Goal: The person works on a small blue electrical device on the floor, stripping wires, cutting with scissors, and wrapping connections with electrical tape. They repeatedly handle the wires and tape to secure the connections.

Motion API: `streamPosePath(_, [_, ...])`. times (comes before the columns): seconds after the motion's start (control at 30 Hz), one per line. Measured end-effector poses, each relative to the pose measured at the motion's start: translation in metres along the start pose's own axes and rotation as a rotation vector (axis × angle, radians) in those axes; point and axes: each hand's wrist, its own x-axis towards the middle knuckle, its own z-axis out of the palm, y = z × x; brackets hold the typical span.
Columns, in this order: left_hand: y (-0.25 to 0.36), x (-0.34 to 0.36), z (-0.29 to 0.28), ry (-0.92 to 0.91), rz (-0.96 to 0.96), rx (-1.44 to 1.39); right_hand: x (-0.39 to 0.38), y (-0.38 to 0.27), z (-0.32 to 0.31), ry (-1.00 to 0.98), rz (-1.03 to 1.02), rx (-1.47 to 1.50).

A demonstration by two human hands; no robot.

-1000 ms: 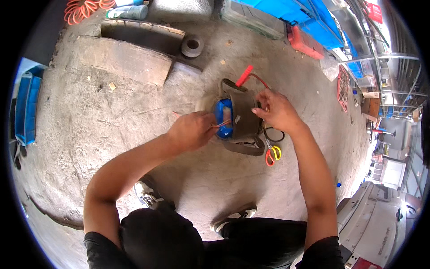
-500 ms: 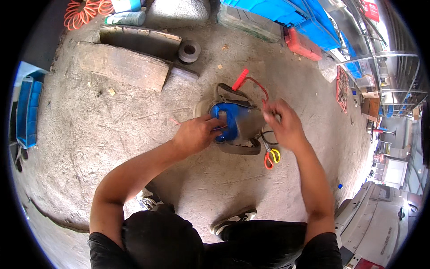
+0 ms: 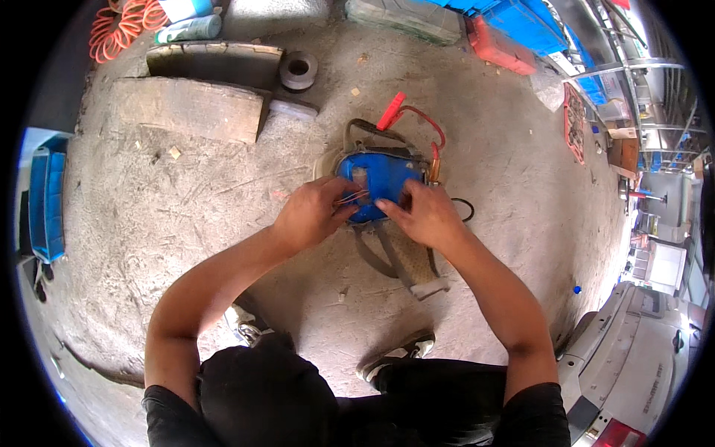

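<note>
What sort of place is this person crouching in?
Probably a workshop or garage: a coiled orange hose lies at upper left, a metal rack stands along the right, and what looks like a white vehicle is parked at lower right.

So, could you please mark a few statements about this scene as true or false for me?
1. The left hand holds thin wires. True.
2. A red clamp is joined to a red cable. True.
3. The right hand grips that clamp. False: it is at the blue pack.
4. The grey roll lies left of the wooden boards. False: it lies right of them.
</note>
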Motion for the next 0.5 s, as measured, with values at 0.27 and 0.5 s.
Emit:
streamPosePath(0.27, [-0.004, -0.003, -0.008, 0.029, 0.051, 0.083, 0.024, -0.009, 0.013, 0.027, -0.029, -0.083])
streamPosePath(0.5, [-0.013, -0.002, -0.005, 0.080, 0.118, 0.040, 0.015, -0.025, 0.026, 0.116, -0.046, -0.100])
